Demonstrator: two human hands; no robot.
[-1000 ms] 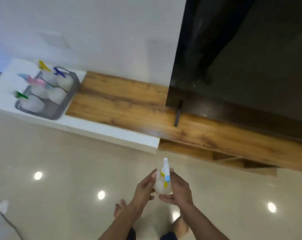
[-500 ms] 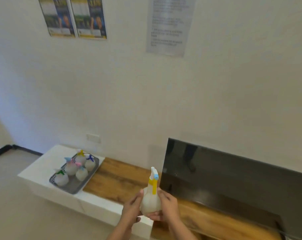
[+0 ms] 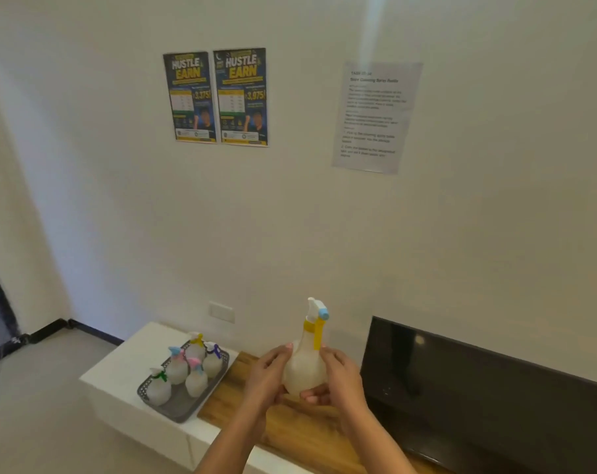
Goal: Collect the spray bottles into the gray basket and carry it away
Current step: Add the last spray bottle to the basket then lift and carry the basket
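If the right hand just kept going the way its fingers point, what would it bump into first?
The right hand grips the spray bottle, fingers pointing left; past it, probably the left hand on the bottle's other side, though depth is unclear.

One camera, on my head.
It looks forward and down, near my hands (image 3: 304,378), facing the wall (image 3: 290,217).

A translucent white plastic spray bottle (image 3: 304,366) with yellow trigger and blue nozzle is being shown; a gray perforated plastic basket (image 3: 184,405) is being seen on white.
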